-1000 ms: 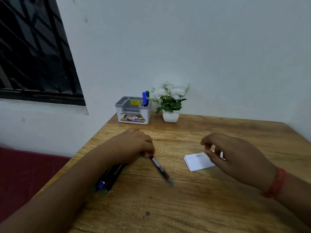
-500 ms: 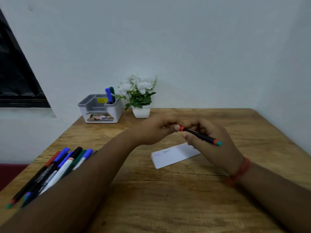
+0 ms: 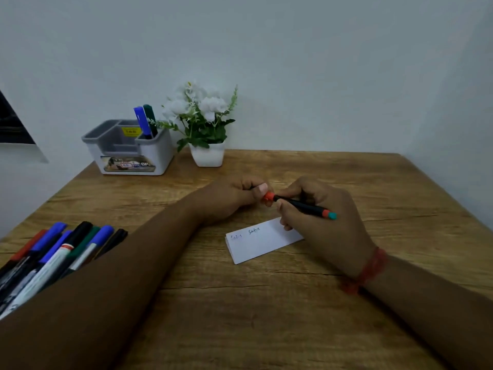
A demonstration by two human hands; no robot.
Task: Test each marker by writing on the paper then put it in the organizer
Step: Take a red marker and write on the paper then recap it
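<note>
A single wide-angle view, taken from the person's head, looks forward and down across a wooden desk (image 3: 266,303) toward a pale wall (image 3: 293,62). The camera sits close: both forearms enter from the bottom corners and fill much of the lower frame, meeting at the left hand (image 3: 234,196) and right hand (image 3: 320,222) near the centre. The desk's far edge, with an organizer (image 3: 128,150) and a potted plant (image 3: 202,126), lies toward the upper left. A loose pile of markers (image 3: 53,257) sits at the left edge. Straight lines bow slightly toward the borders.
</note>
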